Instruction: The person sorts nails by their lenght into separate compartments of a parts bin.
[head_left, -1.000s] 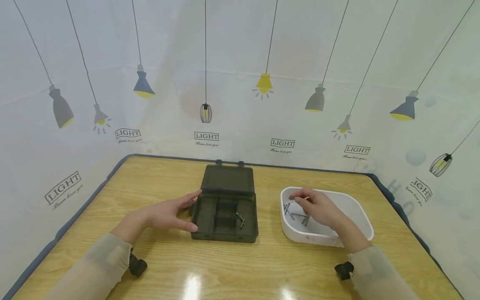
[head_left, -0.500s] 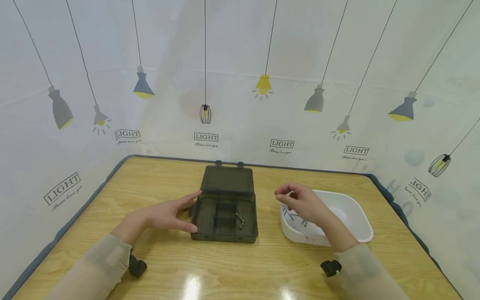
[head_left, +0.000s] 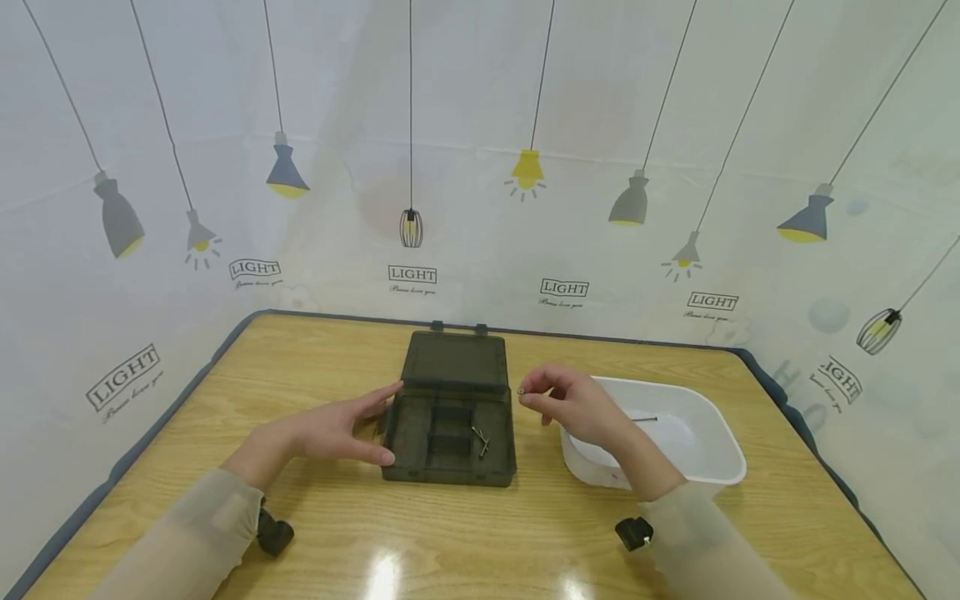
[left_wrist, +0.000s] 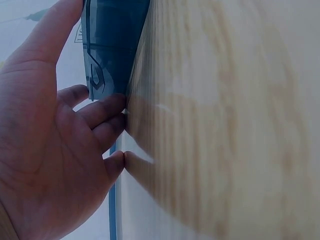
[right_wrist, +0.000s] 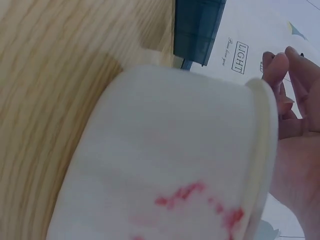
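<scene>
A dark translucent plastic storage box [head_left: 408, 429] lies with its lid [head_left: 455, 360] folded back. My left hand [head_left: 330, 429] touches the box's left side, thumb at the near corner and index finger at the far one. Several thin metal screws [head_left: 481, 442] lie in the box's right compartment. Just right of the box, my right hand [head_left: 581, 407] pinches a small screw [head_left: 521, 391] between thumb and fingertips; only its end shows. Behind that hand stands a white tray [head_left: 727, 454] with a screw [head_left: 645, 419] visible inside. My right forearm hides part of the tray.
Wood-grain table [head_left: 450, 533] lies under everything, its far edge meeting a white curtain [head_left: 480, 250] printed with lamps. Black wrist cameras [head_left: 275, 531] sit under both sleeves. Red marks [right_wrist: 190, 192] show on the tray's outer wall.
My right hand has come up out of the white tray with the screw and moved left to beside the box. My left hand and the box have stayed put.
</scene>
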